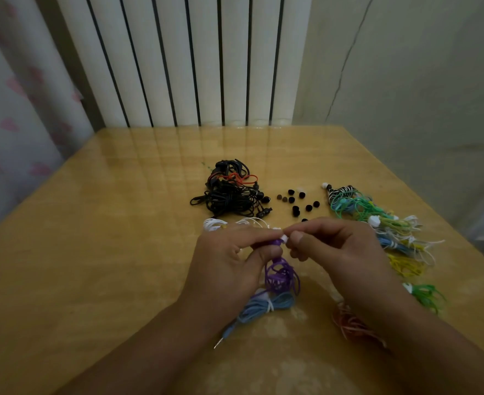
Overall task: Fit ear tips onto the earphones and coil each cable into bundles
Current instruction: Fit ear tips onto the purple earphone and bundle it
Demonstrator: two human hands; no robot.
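Table (121,223) holds a black tangle (229,192) far centre, coiled bundles (383,223) along the right, loose black tips (298,202) between them. Left hand (229,260) pinches the purple earbud (276,242), its cable (280,276) hanging in loops below. Right hand (335,243) pinches a white tip (284,238), touching the bud's nozzle end. Bud axis runs left-right, nozzle facing the right hand (so the push looks like straight leftward). Seating depth: can't tell.

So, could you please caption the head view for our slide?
Left hand holds a purple earphone while right hand fits a white ear tip.
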